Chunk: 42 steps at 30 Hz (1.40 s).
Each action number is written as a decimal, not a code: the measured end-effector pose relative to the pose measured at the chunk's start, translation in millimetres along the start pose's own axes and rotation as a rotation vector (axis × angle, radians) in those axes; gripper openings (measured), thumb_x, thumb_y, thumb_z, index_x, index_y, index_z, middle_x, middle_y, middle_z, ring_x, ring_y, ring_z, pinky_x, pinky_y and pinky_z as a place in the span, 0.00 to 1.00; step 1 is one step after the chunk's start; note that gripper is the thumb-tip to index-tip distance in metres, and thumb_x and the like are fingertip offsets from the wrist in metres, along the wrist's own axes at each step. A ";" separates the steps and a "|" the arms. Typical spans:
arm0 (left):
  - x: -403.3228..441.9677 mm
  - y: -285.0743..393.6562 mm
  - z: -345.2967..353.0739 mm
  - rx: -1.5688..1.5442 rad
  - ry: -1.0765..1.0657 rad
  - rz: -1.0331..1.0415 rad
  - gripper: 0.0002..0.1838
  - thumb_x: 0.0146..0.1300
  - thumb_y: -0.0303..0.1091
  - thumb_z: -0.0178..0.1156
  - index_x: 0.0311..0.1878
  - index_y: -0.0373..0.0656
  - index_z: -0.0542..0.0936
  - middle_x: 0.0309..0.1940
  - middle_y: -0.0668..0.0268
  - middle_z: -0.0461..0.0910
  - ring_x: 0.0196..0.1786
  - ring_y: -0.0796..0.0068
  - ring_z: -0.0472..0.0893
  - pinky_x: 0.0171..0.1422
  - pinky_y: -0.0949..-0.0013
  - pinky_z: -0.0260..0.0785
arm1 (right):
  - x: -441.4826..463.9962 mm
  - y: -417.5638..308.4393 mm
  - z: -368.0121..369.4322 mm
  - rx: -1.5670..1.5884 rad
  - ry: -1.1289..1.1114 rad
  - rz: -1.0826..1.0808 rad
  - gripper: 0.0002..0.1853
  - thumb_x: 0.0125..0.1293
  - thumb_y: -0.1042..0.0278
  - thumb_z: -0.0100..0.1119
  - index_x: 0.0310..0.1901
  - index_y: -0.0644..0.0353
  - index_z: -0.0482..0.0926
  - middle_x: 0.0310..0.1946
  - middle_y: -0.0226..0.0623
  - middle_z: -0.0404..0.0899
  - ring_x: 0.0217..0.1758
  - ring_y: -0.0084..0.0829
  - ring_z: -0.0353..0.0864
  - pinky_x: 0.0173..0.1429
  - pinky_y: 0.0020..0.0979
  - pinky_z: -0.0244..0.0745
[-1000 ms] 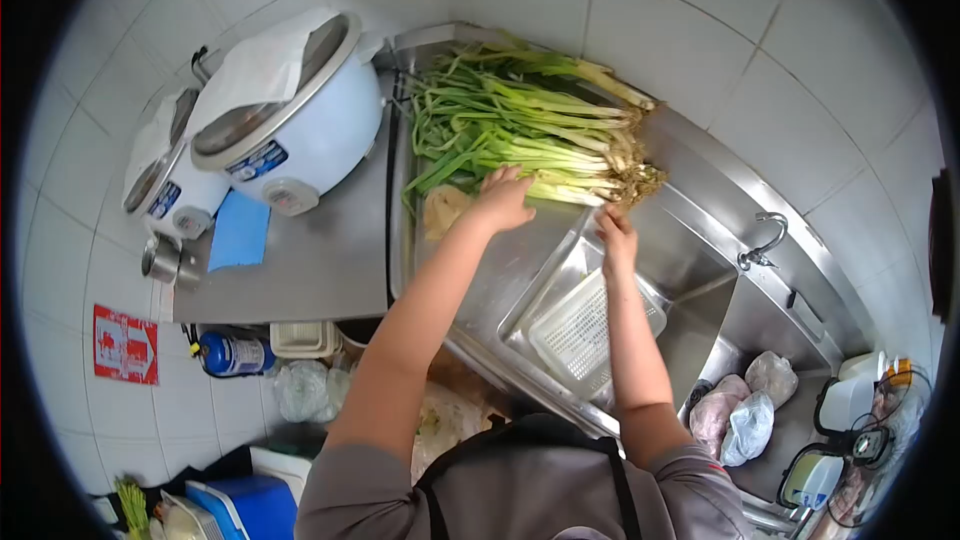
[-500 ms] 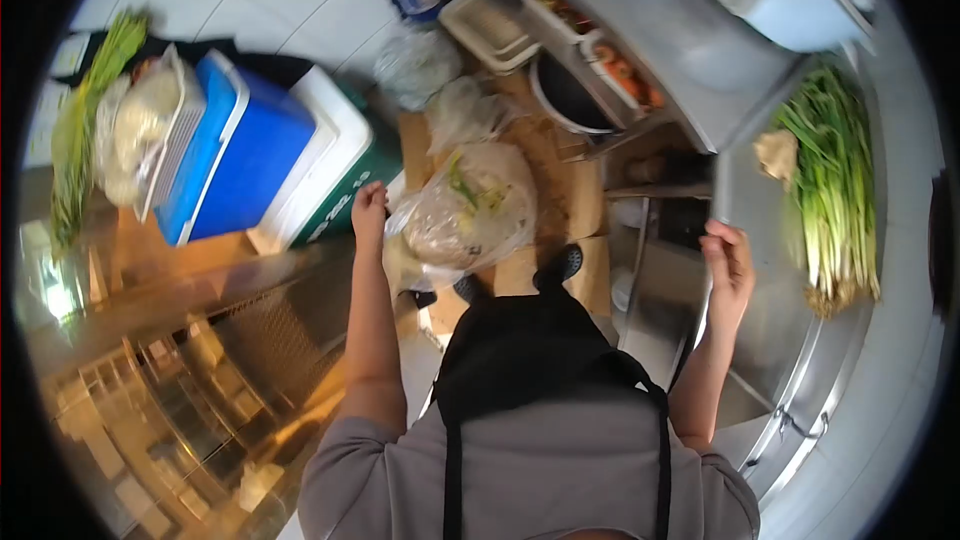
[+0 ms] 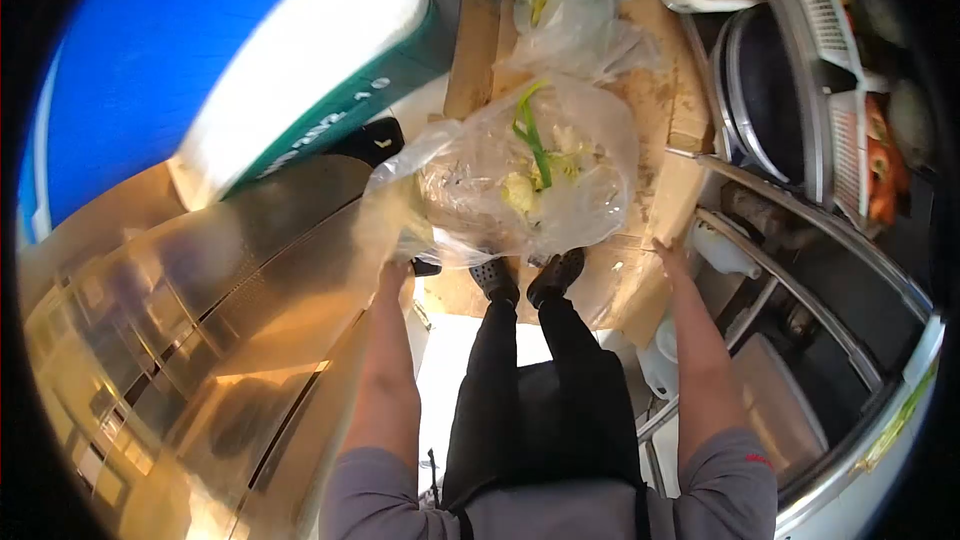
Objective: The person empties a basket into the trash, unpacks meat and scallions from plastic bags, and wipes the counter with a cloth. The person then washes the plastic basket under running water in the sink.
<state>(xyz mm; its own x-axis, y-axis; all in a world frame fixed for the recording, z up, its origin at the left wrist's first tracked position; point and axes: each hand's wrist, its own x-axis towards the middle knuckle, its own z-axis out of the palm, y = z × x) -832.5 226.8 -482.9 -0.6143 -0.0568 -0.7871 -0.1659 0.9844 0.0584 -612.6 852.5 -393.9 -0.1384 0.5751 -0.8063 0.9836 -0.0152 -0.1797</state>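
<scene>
A large clear plastic bag holding green and yellowish vegetable scraps lies on the floor in front of my feet. My left hand is low at the bag's near left edge, where the plastic flares out. Its fingers are mostly hidden there, so I cannot tell whether they grip the plastic. To the right of the bag, my right hand reaches down with fingers apart and nothing in them. A long green leaf shows at the top of the scraps.
Flattened cardboard covers the floor. A smaller plastic bag lies beyond. Left are a green-and-white cooler and a blue box. Metal shelving on the right holds a dark round pan and white baskets.
My view has dropped closer to the floor. Both hands have lowered from waist height toward the large bag, the left one to its edge and the right one away from the steel counter.
</scene>
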 end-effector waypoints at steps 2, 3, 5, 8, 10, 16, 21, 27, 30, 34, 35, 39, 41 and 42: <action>58.7 -19.1 34.9 -0.362 0.155 -0.339 0.50 0.44 0.52 0.66 0.66 0.39 0.51 0.49 0.46 0.70 0.45 0.54 0.76 0.41 0.56 0.69 | 29.7 -5.8 25.9 0.140 0.089 -0.009 0.50 0.45 0.40 0.64 0.63 0.65 0.54 0.63 0.52 0.53 0.65 0.41 0.56 0.64 0.33 0.57; 69.3 -8.0 34.6 -0.521 0.071 -0.453 0.56 0.41 0.54 0.67 0.67 0.41 0.44 0.55 0.46 0.64 0.51 0.52 0.71 0.46 0.53 0.67 | 51.4 -12.4 36.9 0.214 0.092 0.021 0.52 0.45 0.41 0.65 0.64 0.66 0.52 0.63 0.52 0.53 0.65 0.40 0.57 0.64 0.33 0.56; 51.3 62.3 -16.5 -0.748 0.019 -0.745 0.62 0.36 0.57 0.68 0.68 0.43 0.40 0.62 0.47 0.57 0.59 0.50 0.64 0.55 0.48 0.60 | 71.1 -42.5 54.0 0.271 0.044 0.044 0.55 0.44 0.42 0.66 0.65 0.66 0.46 0.64 0.51 0.52 0.65 0.39 0.56 0.65 0.33 0.55; 62.1 99.0 -8.2 -1.392 -0.351 -0.397 0.50 0.39 0.55 0.68 0.64 0.42 0.57 0.62 0.52 0.59 0.63 0.52 0.59 0.63 0.49 0.51 | 114.7 -89.1 100.6 0.256 -0.179 -0.279 0.58 0.46 0.40 0.63 0.67 0.60 0.36 0.64 0.46 0.50 0.66 0.38 0.53 0.63 0.38 0.57; 91.1 110.9 24.5 -1.312 -0.233 -0.383 0.60 0.42 0.51 0.68 0.66 0.42 0.34 0.62 0.55 0.57 0.61 0.58 0.62 0.62 0.57 0.54 | 119.2 -131.5 145.6 0.397 -0.289 -0.242 0.59 0.44 0.37 0.63 0.67 0.61 0.37 0.65 0.48 0.48 0.68 0.38 0.50 0.67 0.37 0.50; 86.5 209.8 64.1 -1.559 -0.321 -0.118 0.42 0.56 0.54 0.52 0.68 0.51 0.43 0.64 0.61 0.54 0.64 0.64 0.56 0.65 0.57 0.49 | 60.9 -192.1 300.7 0.090 -0.507 -0.500 0.59 0.39 0.38 0.65 0.64 0.70 0.46 0.65 0.56 0.46 0.69 0.45 0.45 0.70 0.36 0.43; 26.0 251.8 52.9 -1.922 -0.358 -0.338 0.32 0.60 0.54 0.45 0.65 0.51 0.57 0.60 0.63 0.62 0.63 0.68 0.59 0.64 0.64 0.51 | -20.0 -202.8 272.8 0.080 -0.605 -0.377 0.52 0.41 0.58 0.69 0.63 0.71 0.48 0.62 0.56 0.52 0.65 0.43 0.55 0.65 0.33 0.55; -106.4 315.8 -17.7 -1.152 -0.695 0.038 0.28 0.56 0.51 0.50 0.55 0.41 0.69 0.48 0.64 0.72 0.51 0.70 0.69 0.54 0.68 0.61 | -60.9 -149.2 178.4 0.241 -0.279 -0.452 0.35 0.44 0.62 0.64 0.54 0.69 0.65 0.49 0.49 0.72 0.50 0.38 0.73 0.53 0.34 0.70; -161.0 352.9 -44.1 -1.010 -0.553 0.391 0.21 0.60 0.42 0.50 0.53 0.41 0.72 0.46 0.64 0.74 0.49 0.72 0.71 0.53 0.70 0.62 | -38.7 -92.2 124.0 0.738 -0.487 -0.346 0.22 0.57 0.64 0.49 0.52 0.66 0.68 0.45 0.44 0.74 0.46 0.34 0.75 0.49 0.34 0.72; -240.1 352.2 -92.0 -1.135 -0.592 0.517 0.15 0.63 0.33 0.47 0.49 0.39 0.74 0.41 0.65 0.77 0.44 0.75 0.75 0.49 0.74 0.65 | -71.8 -49.0 47.5 0.913 -0.280 -0.169 0.20 0.61 0.64 0.44 0.52 0.65 0.69 0.44 0.42 0.75 0.46 0.34 0.75 0.48 0.34 0.73; -254.6 347.9 -105.3 -1.144 -0.620 0.507 0.14 0.63 0.31 0.47 0.49 0.38 0.75 0.39 0.65 0.77 0.43 0.76 0.75 0.47 0.76 0.65 | -83.2 -38.2 34.4 0.960 -0.239 -0.137 0.20 0.61 0.64 0.44 0.52 0.65 0.69 0.44 0.42 0.75 0.46 0.34 0.75 0.48 0.34 0.73; -253.3 271.8 -84.3 -1.138 -0.467 0.374 0.13 0.64 0.32 0.47 0.47 0.38 0.75 0.38 0.65 0.78 0.40 0.78 0.76 0.45 0.76 0.66 | -133.9 4.9 0.9 1.127 -0.129 -0.038 0.20 0.61 0.64 0.43 0.52 0.65 0.69 0.44 0.42 0.75 0.46 0.34 0.75 0.49 0.34 0.73; -257.0 235.7 -88.9 -0.873 -0.300 0.282 0.14 0.62 0.36 0.50 0.47 0.40 0.74 0.38 0.66 0.77 0.40 0.77 0.76 0.43 0.77 0.66 | -155.9 22.3 -18.8 1.202 -0.083 -0.018 0.20 0.61 0.64 0.43 0.52 0.65 0.69 0.44 0.42 0.75 0.46 0.34 0.75 0.49 0.34 0.73; -260.0 225.0 -89.9 -0.813 -0.328 0.224 0.15 0.62 0.38 0.50 0.48 0.41 0.74 0.38 0.67 0.77 0.40 0.77 0.76 0.42 0.76 0.66 | -166.0 28.8 -28.9 1.230 -0.061 -0.018 0.20 0.61 0.64 0.43 0.52 0.65 0.69 0.44 0.42 0.75 0.46 0.34 0.75 0.49 0.34 0.73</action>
<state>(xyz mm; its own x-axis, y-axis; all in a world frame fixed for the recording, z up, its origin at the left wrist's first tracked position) -779.4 448.2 -210.0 -0.4681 0.2947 -0.8331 -0.6392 0.5380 0.5495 -558.0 780.2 -249.0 -0.1889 0.5446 -0.8172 0.2226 -0.7868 -0.5757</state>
